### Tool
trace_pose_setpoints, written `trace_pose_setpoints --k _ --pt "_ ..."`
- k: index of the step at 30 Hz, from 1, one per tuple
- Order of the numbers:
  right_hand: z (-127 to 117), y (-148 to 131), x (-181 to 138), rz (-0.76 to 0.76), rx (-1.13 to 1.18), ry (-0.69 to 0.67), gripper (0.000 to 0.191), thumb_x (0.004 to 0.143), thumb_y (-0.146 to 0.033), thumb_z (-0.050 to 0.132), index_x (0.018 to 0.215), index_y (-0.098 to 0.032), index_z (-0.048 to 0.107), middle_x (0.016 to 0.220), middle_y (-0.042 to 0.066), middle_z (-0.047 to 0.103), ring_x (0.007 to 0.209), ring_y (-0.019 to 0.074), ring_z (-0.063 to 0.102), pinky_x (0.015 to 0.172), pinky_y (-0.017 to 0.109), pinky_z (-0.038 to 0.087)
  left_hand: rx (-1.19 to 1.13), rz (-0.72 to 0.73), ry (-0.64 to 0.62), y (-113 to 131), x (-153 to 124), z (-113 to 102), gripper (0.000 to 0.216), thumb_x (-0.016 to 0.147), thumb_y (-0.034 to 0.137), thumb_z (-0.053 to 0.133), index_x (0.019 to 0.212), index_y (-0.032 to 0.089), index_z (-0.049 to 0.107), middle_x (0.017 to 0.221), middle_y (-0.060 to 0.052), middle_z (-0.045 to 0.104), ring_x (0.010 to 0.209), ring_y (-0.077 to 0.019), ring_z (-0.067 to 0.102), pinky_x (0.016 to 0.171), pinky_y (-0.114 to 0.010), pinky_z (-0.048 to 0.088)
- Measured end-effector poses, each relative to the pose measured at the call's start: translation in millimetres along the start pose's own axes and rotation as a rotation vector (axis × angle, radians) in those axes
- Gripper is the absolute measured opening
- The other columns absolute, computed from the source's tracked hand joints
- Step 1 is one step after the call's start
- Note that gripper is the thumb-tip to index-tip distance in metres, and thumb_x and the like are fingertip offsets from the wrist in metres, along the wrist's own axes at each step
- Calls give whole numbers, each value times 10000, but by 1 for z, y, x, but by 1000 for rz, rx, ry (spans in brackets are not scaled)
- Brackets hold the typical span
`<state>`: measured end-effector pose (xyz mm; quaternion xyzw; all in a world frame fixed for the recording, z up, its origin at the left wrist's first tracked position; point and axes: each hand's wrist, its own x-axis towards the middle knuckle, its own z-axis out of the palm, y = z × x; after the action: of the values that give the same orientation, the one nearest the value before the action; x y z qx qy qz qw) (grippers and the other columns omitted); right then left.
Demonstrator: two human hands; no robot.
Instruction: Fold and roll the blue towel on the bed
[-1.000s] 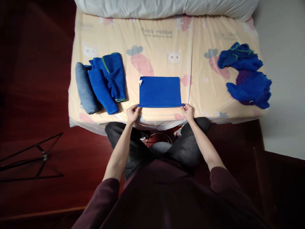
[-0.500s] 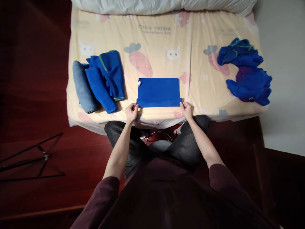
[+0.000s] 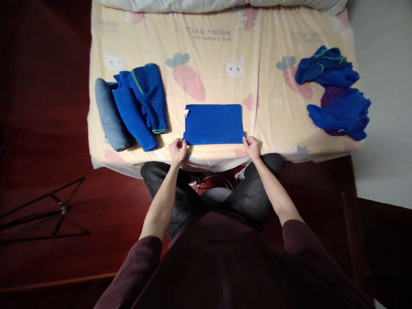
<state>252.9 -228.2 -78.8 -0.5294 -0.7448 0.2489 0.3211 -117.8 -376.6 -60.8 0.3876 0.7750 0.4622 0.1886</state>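
Note:
A blue towel (image 3: 213, 123) lies flat on the bed in front of me, folded into a rectangle with a narrow strip along its near edge. A small white tag shows at its far left corner. My left hand (image 3: 177, 151) is closed, pinching the near left corner of the towel. At the near right corner, my right hand (image 3: 251, 148) pinches the cloth between thumb and fingers. The towel's underside is hidden.
Left on the bed (image 3: 212, 81) lie a grey-blue rolled towel (image 3: 111, 116) and blue folded towels (image 3: 149, 98). Crumpled blue cloths (image 3: 346, 111) with a purple one (image 3: 331, 96) lie at the right. A white quilt (image 3: 206, 5) borders the far side; a black tripod (image 3: 61, 210) stands on the floor.
Both hands keep their pinch on the towel's near corners, almost unmoved. The view has shifted slightly, so the bed appears a little higher.

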Motion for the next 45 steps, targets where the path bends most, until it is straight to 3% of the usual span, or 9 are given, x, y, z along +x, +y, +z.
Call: trace_pose_setpoints --k 9,16,24,35,41,45 --pt "4 -1 -1 12 -132 43 507 1070 -529 568 664 -231 517 573 -20 473 552 134 431 608 282 336 30 4 0 11 1 -1 279 888 321 678 671 214 538 567 44 404 570 -132 380 613 -287 325" --pt "5 -4 -4 41 -185 59 414 1035 -395 647 674 -226 535 597 -15 519 563 138 472 645 287 361 24 -23 27 12 -2 -1 256 915 316 660 699 219 561 577 39 440 577 -145 407 618 -292 341" --pt "10 0 -7 -22 -224 122 460 1043 -443 585 641 -238 495 599 7 555 573 144 500 638 292 398 61 4 -9 11 0 -1 289 909 311 667 674 218 527 585 37 428 592 -139 404 635 -289 340" --pt "7 -5 -7 -14 -219 79 482 1053 -472 559 631 -252 482 576 16 522 590 162 532 652 291 447 137 61 44 9 -4 5 282 866 291 666 675 244 464 632 23 452 632 -166 441 657 -310 358" --pt "9 -3 -8 -4 -231 69 437 1028 -420 605 645 -243 494 608 20 560 609 161 551 682 296 450 191 86 87 4 -6 7 252 867 269 677 723 253 470 725 -9 488 751 -208 509 786 -351 454" --pt "12 0 -9 22 -223 87 372 1017 -462 639 729 -233 587 610 8 582 598 158 570 701 290 480 160 143 104 -1 -9 7 122 896 292 684 941 236 585 984 -96 618 1007 -281 604 974 -439 495"
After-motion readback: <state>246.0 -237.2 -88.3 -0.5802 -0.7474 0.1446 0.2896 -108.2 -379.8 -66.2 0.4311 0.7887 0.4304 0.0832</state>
